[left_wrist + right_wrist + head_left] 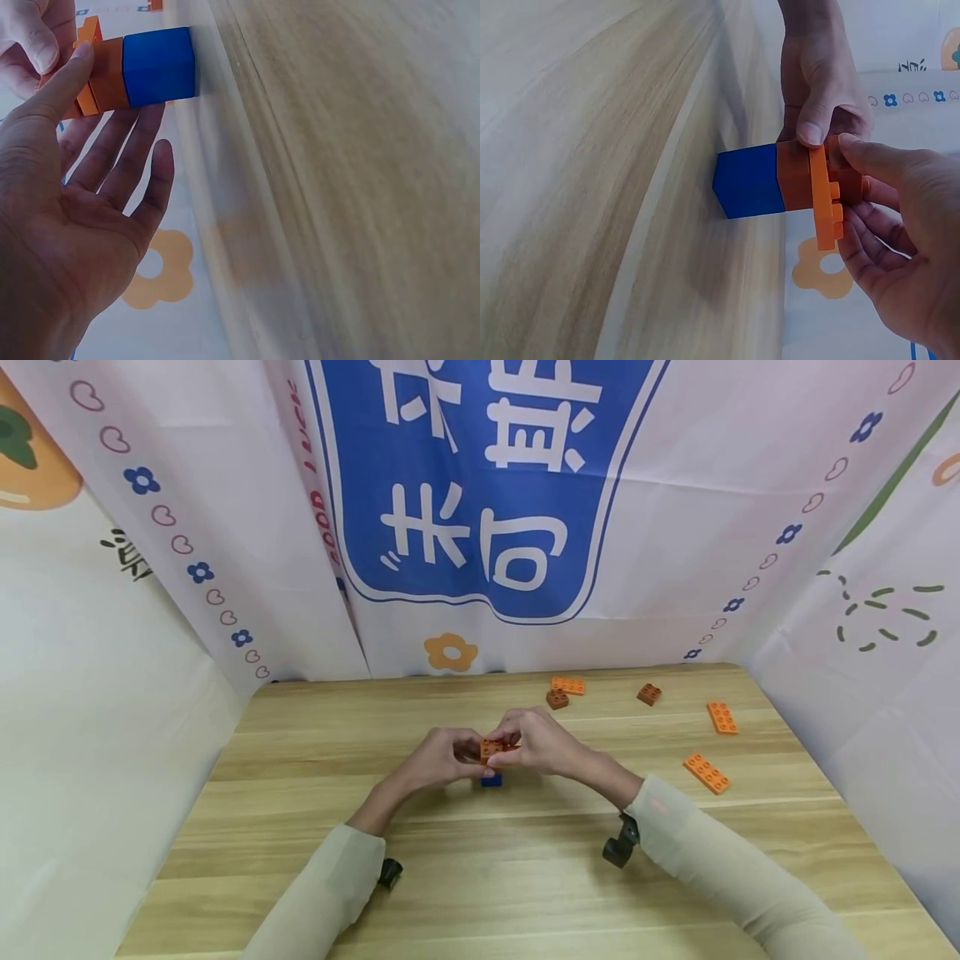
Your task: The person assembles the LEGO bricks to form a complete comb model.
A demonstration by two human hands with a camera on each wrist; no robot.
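A small tower of toy building bricks stands on the wooden table between both hands. Its bottom is a blue brick (748, 181), with a brown brick (793, 177) directly above. Over that lies a flat orange plate (823, 201) that sticks out to one side, topped by another brown brick (850, 182). My left hand (442, 757) holds the tower around the lower brown brick and plate, thumb on the near side and fingers behind. From the other side, my right hand (545, 744) pinches the top brown brick between thumb and fingers.
At the back, an orange plate (567, 686) lies against a brown brick (557, 699). Farther right are another brown brick (649, 694) and two orange plates (722, 717) (707, 773). Printed cloth (637, 627) hangs behind the table (300, 827) and at both sides.
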